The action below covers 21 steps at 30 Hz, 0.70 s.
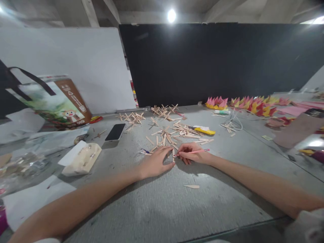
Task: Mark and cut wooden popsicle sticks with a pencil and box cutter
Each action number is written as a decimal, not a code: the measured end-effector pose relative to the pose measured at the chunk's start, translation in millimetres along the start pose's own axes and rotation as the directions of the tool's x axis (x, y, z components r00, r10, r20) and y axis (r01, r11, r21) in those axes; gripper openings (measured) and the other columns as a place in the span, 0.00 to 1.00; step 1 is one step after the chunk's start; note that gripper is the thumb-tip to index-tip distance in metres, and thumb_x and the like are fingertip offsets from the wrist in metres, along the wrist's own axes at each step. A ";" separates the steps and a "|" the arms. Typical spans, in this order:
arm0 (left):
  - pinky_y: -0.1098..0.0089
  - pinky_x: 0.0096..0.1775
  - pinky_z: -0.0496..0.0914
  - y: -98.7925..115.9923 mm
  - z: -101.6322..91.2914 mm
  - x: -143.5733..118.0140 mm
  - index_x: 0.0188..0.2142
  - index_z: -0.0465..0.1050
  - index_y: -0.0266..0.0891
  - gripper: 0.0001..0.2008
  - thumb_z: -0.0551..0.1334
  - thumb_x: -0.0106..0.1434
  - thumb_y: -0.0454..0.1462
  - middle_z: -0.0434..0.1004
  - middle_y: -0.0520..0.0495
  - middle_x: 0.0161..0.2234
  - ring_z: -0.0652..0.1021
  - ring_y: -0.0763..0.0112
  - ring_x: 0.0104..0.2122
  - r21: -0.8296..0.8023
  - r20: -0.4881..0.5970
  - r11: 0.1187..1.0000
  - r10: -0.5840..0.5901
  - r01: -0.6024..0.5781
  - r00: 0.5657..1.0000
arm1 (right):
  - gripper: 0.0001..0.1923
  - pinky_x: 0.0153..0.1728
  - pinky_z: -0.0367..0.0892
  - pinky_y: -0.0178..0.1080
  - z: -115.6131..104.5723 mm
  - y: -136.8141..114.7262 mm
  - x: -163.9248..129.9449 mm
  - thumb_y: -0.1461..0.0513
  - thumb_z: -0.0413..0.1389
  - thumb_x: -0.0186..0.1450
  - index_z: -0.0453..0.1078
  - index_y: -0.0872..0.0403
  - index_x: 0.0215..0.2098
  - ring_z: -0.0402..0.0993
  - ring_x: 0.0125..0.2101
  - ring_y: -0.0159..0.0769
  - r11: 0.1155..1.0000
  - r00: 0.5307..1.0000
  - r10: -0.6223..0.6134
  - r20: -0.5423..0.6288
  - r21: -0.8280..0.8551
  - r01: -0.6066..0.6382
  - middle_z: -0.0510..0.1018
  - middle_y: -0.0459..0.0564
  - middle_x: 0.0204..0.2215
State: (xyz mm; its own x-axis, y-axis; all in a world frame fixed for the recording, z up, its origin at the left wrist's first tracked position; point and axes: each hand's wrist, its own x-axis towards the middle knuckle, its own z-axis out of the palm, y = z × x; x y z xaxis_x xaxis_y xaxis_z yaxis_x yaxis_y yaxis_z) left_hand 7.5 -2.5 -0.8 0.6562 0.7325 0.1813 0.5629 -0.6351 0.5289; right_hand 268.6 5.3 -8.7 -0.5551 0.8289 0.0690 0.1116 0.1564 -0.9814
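Observation:
My right hand (192, 153) grips a thin pink pencil (199, 151) whose tip points left at a small wooden stick (173, 155) lying on the grey table (162, 209). My left hand (156, 163) rests flat beside that stick, its fingers pressing on it. Just beyond both hands lies a loose scatter of wooden sticks (174, 133). Small crossed-stick pieces (164, 110) sit further back. One stick piece (191, 186) lies alone nearer to me.
A phone (115, 132) lies left of the sticks, a yellow cutter (204, 130) among them. A tissue pack (80, 158) and a printed bag (57, 103) stand at the left. Folded pink and yellow paper shapes (249, 104) line the back right. A white cable (234, 121) lies nearby.

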 end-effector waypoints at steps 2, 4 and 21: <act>0.49 0.72 0.62 2.7 -0.7 -0.9 0.74 0.61 0.44 0.36 0.65 0.72 0.51 0.66 0.38 0.73 0.66 0.48 0.73 -0.018 -0.006 1.000 -0.006 0.006 1.000 | 0.19 0.18 0.66 0.32 -0.3 -0.7 0.3 0.47 0.65 0.70 0.76 0.54 0.40 0.73 0.18 0.30 1.000 1.000 -0.004 0.001 0.002 0.004 0.77 0.43 0.22; 0.49 0.72 0.62 5.5 -2.2 -1.5 0.76 0.58 0.47 0.38 0.66 0.71 0.50 0.64 0.40 0.74 0.66 0.49 0.73 -0.036 -0.009 0.999 0.006 -0.006 1.000 | 0.19 0.18 0.66 0.32 -1.4 -0.2 0.8 0.46 0.64 0.70 0.75 0.54 0.40 0.74 0.18 0.31 1.000 1.000 -0.006 0.004 0.005 0.006 0.78 0.43 0.22; 0.46 0.72 0.61 -2.9 2.8 -2.2 0.77 0.54 0.45 0.44 0.68 0.69 0.53 0.64 0.38 0.74 0.64 0.46 0.74 -0.016 0.013 1.000 -0.004 0.005 1.000 | 0.18 0.20 0.63 0.33 -2.2 1.5 0.1 0.46 0.62 0.72 0.70 0.52 0.37 0.68 0.17 0.31 0.998 1.000 0.007 0.010 -0.068 -0.006 0.77 0.42 0.19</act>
State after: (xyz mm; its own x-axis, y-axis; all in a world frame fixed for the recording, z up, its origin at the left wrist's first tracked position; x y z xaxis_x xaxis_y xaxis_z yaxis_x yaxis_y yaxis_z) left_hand 5.8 -2.9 -5.1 0.6600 0.7321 0.1685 0.5579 -0.6279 0.5427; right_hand 270.6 6.7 -9.8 -0.5627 0.8244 0.0606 0.1709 0.1878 -0.9672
